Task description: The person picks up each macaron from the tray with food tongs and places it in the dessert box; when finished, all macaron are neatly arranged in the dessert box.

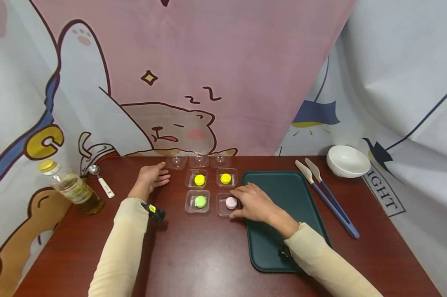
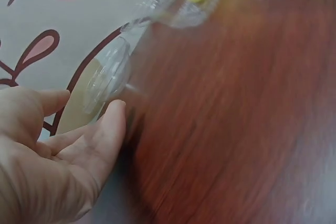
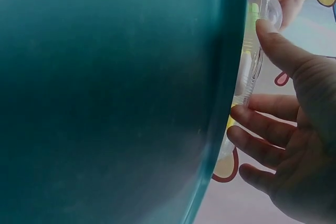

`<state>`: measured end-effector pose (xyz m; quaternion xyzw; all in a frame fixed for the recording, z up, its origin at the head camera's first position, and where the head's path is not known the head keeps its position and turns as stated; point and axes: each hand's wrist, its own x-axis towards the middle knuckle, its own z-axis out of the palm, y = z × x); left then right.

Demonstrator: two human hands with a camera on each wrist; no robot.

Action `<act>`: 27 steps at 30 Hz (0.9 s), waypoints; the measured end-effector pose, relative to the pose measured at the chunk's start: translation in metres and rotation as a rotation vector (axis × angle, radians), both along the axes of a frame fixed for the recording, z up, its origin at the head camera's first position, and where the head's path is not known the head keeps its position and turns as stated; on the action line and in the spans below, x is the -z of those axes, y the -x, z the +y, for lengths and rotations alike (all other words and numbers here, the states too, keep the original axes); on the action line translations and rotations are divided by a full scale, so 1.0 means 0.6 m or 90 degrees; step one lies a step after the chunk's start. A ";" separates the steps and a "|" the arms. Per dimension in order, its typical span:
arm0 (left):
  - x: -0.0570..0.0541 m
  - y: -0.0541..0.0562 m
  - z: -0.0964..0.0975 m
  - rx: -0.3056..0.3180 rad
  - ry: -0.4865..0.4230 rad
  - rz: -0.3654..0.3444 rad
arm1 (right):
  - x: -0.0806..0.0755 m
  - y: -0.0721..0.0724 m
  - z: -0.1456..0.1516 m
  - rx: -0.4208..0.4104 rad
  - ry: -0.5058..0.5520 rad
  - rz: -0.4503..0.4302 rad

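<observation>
My right hand reaches over the left edge of the green tray. Its thumb and fingers are spread at the edge of a clear plastic box with a pale pink macaron inside; whether they touch it I cannot tell. Left of it, another clear box holds a green macaron. Behind stand two boxes with yellow macarons, one left and one right. My left hand, fingers extended and holding nothing, is beside the leftmost clear domed lid.
Two more clear lids stand along the back edge. An oil bottle and a small scoop are at the left. Blue-handled tongs lie right of the tray, with a white bowl behind. Printed cloth hangs behind the table.
</observation>
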<state>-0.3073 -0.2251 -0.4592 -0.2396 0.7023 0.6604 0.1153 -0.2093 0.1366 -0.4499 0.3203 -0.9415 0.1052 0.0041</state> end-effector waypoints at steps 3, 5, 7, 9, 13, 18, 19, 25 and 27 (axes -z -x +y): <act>0.002 0.007 0.003 -0.014 -0.050 -0.011 | -0.001 -0.001 -0.001 0.000 0.003 0.010; 0.003 0.011 0.006 -0.022 -0.072 -0.019 | -0.002 -0.001 -0.001 0.002 0.004 0.015; 0.005 0.014 0.007 -0.029 -0.091 -0.023 | -0.001 -0.002 -0.001 0.004 0.003 0.015; 0.007 0.016 0.007 -0.037 -0.109 -0.026 | -0.001 -0.003 -0.001 0.004 0.003 0.014; 0.011 0.019 0.006 -0.048 -0.141 -0.031 | 0.000 -0.003 -0.002 0.001 -0.004 0.023; 0.011 0.017 0.010 -0.055 -0.147 -0.031 | 0.001 -0.002 -0.002 0.008 -0.013 0.012; 0.011 0.016 0.011 -0.055 -0.145 -0.030 | 0.001 -0.002 -0.002 0.011 -0.013 0.007; 0.013 0.015 0.011 -0.067 -0.136 -0.029 | 0.002 -0.001 -0.002 0.013 -0.022 0.015; 0.013 0.015 0.011 -0.070 -0.138 -0.028 | 0.001 -0.001 -0.001 0.013 -0.026 0.018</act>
